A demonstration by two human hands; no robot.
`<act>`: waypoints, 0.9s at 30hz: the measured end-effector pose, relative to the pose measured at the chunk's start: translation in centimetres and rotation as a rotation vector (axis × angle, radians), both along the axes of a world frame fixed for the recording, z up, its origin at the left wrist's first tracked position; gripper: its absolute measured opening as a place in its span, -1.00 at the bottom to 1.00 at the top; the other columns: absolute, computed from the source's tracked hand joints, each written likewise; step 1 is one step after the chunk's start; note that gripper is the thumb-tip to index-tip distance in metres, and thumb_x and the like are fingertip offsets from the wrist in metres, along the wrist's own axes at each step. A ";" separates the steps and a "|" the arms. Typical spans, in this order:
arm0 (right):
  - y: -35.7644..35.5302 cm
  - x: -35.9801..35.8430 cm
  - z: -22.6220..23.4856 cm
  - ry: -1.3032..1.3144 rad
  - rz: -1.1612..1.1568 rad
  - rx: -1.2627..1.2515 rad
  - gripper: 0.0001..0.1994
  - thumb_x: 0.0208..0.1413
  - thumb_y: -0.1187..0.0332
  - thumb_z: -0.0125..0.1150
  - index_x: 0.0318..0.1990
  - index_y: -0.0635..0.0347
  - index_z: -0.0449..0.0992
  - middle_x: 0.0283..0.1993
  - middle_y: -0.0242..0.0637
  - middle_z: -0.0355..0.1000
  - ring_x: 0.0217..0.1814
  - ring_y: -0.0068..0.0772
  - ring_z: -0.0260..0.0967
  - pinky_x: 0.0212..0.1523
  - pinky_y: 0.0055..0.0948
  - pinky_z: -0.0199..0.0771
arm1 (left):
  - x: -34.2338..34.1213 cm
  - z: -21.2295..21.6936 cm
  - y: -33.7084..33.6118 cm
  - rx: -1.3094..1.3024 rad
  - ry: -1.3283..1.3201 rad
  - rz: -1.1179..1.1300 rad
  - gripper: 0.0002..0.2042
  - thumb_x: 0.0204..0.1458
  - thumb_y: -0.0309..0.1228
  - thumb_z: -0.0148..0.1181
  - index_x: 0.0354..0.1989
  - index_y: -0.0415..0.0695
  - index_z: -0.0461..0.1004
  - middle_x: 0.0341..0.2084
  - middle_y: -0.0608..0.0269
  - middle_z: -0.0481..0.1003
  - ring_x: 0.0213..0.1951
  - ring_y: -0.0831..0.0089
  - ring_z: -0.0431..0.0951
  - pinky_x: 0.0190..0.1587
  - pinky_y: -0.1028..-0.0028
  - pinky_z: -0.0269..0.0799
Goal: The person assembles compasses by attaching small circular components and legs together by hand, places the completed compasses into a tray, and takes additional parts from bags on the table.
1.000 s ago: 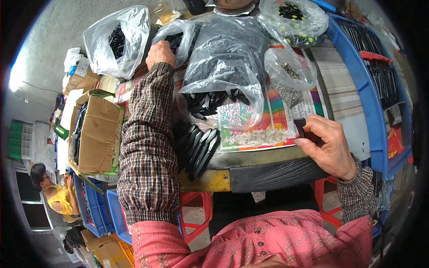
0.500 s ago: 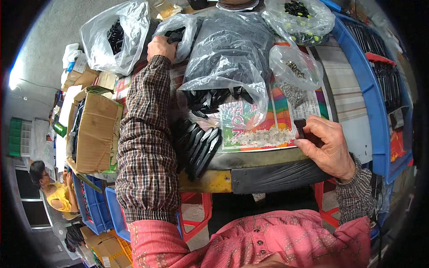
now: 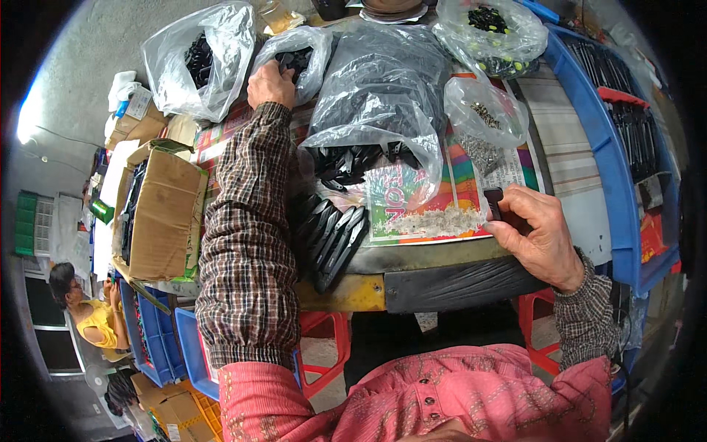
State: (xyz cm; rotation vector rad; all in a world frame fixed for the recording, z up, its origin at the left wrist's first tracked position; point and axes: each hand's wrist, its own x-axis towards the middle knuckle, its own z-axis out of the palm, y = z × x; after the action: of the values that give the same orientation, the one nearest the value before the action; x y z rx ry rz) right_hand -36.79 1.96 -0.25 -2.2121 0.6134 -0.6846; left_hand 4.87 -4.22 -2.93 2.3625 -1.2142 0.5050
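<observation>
At the mouth of a small clear plastic bag (image 3: 318, 62) is my left hand (image 3: 271, 87), reached far across the table. Its fingertips are hidden among the black parts (image 3: 296, 59) inside, so I cannot tell whether they grip one. My right hand (image 3: 536, 234) is closed near the table's front right edge, pinching a small black plastic piece (image 3: 494, 204) upright between thumb and fingers. Between the hands lies a large clear bag (image 3: 383, 88) with black handle-like pieces (image 3: 357, 162) showing at its opening. A row of long black pieces (image 3: 335, 239) fans out beside my left forearm.
Another bag of black parts (image 3: 199, 62) stands far left. Small metal pieces (image 3: 482, 155) and a bag of brass-coloured bits (image 3: 486, 114) lie right of centre. A blue crate (image 3: 626, 243) borders the right side; a cardboard box (image 3: 162, 214) stands left. A person in yellow (image 3: 99, 324) sits beyond.
My left hand has shifted slightly right and nearer at the small bag's mouth. My right hand still pinches the black piece, almost unmoved. The view has shifted slightly.
</observation>
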 end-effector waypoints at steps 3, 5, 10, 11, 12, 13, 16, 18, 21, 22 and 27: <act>0.3 0.0 0.2 -0.007 0.009 -0.027 -0.83 -0.08 0.53 0.24 -0.36 0.42 0.39 -0.48 -0.22 0.32 -0.52 -0.45 0.28 -0.51 -0.49 0.28 | 0.6 0.0 0.1 -0.037 -0.023 -0.028 -0.74 -0.08 -0.23 0.26 -0.24 -0.07 0.53 -0.27 0.05 0.53 -0.18 0.05 0.52 -0.15 0.19 0.43; 0.6 0.1 0.5 -0.021 0.002 0.015 -0.83 -0.07 0.53 0.24 -0.35 0.41 0.38 -0.49 -0.25 0.30 -0.53 -0.49 0.26 -0.51 -0.51 0.27 | 0.5 0.2 0.3 -0.056 -0.028 -0.031 -0.75 -0.09 -0.25 0.26 -0.25 -0.08 0.52 -0.28 0.04 0.53 -0.19 0.05 0.53 -0.17 0.18 0.42; 1.1 -0.3 0.8 -0.053 -0.023 0.223 -0.84 -0.04 0.52 0.22 -0.34 0.39 0.37 -0.50 -0.33 0.26 -0.52 -0.63 0.18 -0.51 -0.57 0.22 | -0.3 1.0 1.5 -0.209 -0.053 -0.247 -0.82 -0.10 -0.32 0.23 -0.40 -0.16 0.51 -0.55 0.06 0.54 -0.41 0.18 0.57 -0.30 0.32 0.42; 1.1 -0.5 0.9 -0.061 -0.022 0.254 -0.84 -0.03 0.52 0.22 -0.33 0.38 0.37 -0.50 -0.35 0.25 -0.52 -0.65 0.16 -0.52 -0.58 0.21 | -0.9 1.4 1.7 -0.212 -0.053 -0.254 -0.82 -0.10 -0.32 0.23 -0.40 -0.16 0.51 -0.55 0.06 0.54 -0.41 0.18 0.57 -0.30 0.32 0.42; 1.3 -0.7 1.1 -0.070 -0.021 0.284 -0.84 -0.02 0.51 0.22 -0.33 0.38 0.37 -0.50 -0.38 0.24 -0.51 -0.67 0.14 -0.52 -0.60 0.20 | -1.7 1.7 1.7 -0.195 0.098 -0.263 -0.86 -0.09 -0.34 0.22 -0.44 -0.15 0.50 -0.63 0.14 0.52 -0.50 0.29 0.56 -0.36 0.38 0.42; 1.5 -0.6 1.1 -0.077 -0.014 0.281 -0.84 -0.02 0.51 0.22 -0.33 0.38 0.37 -0.50 -0.38 0.24 -0.51 -0.67 0.14 -0.52 -0.60 0.20 | -1.9 2.2 2.1 -0.177 0.240 -0.258 -0.88 -0.08 -0.36 0.20 -0.49 -0.14 0.50 -0.71 0.22 0.50 -0.59 0.41 0.55 -0.42 0.44 0.41; 2.0 -0.5 1.4 -0.104 -0.007 0.290 -0.83 -0.02 0.51 0.22 -0.33 0.39 0.37 -0.50 -0.39 0.24 -0.51 -0.69 0.14 -0.52 -0.60 0.20 | -1.7 2.2 2.8 -0.169 0.234 -0.243 -0.89 -0.05 -0.39 0.19 -0.50 -0.16 0.48 -0.77 0.26 0.49 -0.64 0.48 0.55 -0.47 0.47 0.42; 2.3 -0.6 1.5 -0.090 0.005 0.238 -0.83 -0.02 0.50 0.23 -0.33 0.39 0.37 -0.51 -0.40 0.24 -0.51 -0.70 0.14 -0.52 -0.61 0.19 | -1.9 2.5 2.9 -0.150 0.296 -0.211 -0.89 -0.04 -0.40 0.19 -0.47 -0.18 0.49 -0.76 0.22 0.49 -0.62 0.42 0.57 -0.46 0.43 0.44; 2.1 -0.9 1.4 -0.051 0.001 0.237 -0.83 -0.02 0.50 0.23 -0.33 0.40 0.37 -0.51 -0.41 0.25 -0.50 -0.71 0.14 -0.52 -0.61 0.20 | -1.6 2.1 3.1 -0.206 0.354 -0.218 -0.92 -0.05 -0.45 0.18 -0.43 -0.19 0.51 -0.75 0.24 0.50 -0.62 0.47 0.57 -0.47 0.46 0.44; 2.1 -1.0 1.2 -0.052 0.004 0.239 -0.83 -0.02 0.50 0.23 -0.33 0.40 0.37 -0.51 -0.41 0.25 -0.50 -0.71 0.14 -0.52 -0.61 0.20 | -1.7 2.0 3.3 -0.187 0.323 -0.245 -0.92 -0.05 -0.45 0.18 -0.42 -0.19 0.52 -0.74 0.24 0.51 -0.62 0.47 0.57 -0.47 0.48 0.43; 2.0 -0.9 1.0 -0.062 -0.011 0.265 -0.84 -0.02 0.51 0.21 -0.34 0.40 0.38 -0.50 -0.40 0.26 -0.49 -0.72 0.13 -0.52 -0.62 0.19 | -1.8 2.3 4.4 -0.152 0.325 -0.304 -0.92 -0.07 -0.46 0.20 -0.43 -0.20 0.54 -0.73 0.24 0.52 -0.63 0.49 0.56 -0.48 0.53 0.42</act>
State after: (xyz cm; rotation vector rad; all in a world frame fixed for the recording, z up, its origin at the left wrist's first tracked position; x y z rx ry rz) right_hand -37.74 3.99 0.76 -1.9368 0.6453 -0.6359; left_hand 3.07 0.22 -0.62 1.9892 -1.2961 0.1025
